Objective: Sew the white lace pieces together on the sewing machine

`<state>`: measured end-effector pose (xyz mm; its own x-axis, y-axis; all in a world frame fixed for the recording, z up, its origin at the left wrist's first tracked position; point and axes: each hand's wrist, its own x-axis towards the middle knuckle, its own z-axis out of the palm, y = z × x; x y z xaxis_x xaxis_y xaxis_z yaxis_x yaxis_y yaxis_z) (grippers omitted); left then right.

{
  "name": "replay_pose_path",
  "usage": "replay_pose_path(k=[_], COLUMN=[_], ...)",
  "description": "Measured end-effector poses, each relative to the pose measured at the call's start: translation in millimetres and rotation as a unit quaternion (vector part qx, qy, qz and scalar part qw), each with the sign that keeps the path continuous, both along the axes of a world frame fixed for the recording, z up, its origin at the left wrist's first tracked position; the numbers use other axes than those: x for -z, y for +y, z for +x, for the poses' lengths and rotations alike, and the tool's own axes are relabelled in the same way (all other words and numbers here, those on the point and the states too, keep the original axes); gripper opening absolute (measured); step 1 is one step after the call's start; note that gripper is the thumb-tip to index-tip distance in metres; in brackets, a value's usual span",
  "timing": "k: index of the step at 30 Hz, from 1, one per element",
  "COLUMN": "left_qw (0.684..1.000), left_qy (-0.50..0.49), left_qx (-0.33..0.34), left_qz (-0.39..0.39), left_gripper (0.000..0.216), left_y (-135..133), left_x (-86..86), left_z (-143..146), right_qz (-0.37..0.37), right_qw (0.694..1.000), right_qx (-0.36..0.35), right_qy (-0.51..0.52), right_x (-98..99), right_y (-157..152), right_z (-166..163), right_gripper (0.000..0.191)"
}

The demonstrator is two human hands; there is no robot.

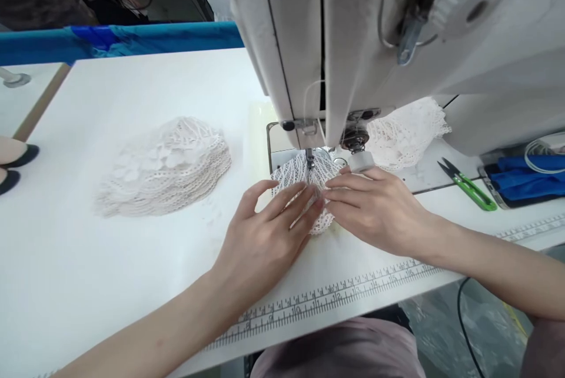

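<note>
A small piece of white lace (300,175) lies under the presser foot (309,159) of a white sewing machine (353,30). My left hand (265,236) rests flat on the lace's near left side, fingers stretched out toward the needle. My right hand (375,204) lies flat on its right side, fingers pointing left and meeting the left fingertips over the lace. Both hands press the lace onto the machine bed; neither grips it.
A stack of white lace pieces (165,166) sits on the white table (110,272) to the left. More lace (410,128) lies behind the machine. Green thread snips (470,185) and blue cloth (525,181) are at right. A printed ruler (335,295) runs along the front edge.
</note>
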<state>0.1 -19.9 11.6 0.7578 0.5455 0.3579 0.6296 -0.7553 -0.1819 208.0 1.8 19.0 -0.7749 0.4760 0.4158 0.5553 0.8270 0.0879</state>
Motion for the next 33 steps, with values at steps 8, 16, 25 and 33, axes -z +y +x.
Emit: replay_pose_path(k=[8, 16, 25, 33], left_qw=[0.998, 0.995, 0.995, 0.995], left_qy=[-0.032, -0.066, -0.068, -0.056], left_qx=[0.019, 0.007, -0.017, -0.04], left_qz=[-0.054, -0.081, -0.073, -0.068], left_gripper=[0.029, 0.033, 0.031, 0.031], left_y=[2, 8, 21, 31], left_x=[3.7, 7.0, 9.3, 11.0], left_z=[-6, -6, -4, -5], right_qz=[-0.004, 0.002, 0.022, -0.016], right_qw=[1.0, 1.0, 0.999, 0.999], right_qx=[0.004, 0.002, 0.007, 0.036], right_qy=[-0.004, 0.003, 0.026, 0.006], right_x=[1.2, 5.5, 17.7, 17.5], right_y=[-1, 4, 17, 27], right_z=[-1, 0, 0, -2], right_gripper=[0.031, 0.032, 0.029, 0.031])
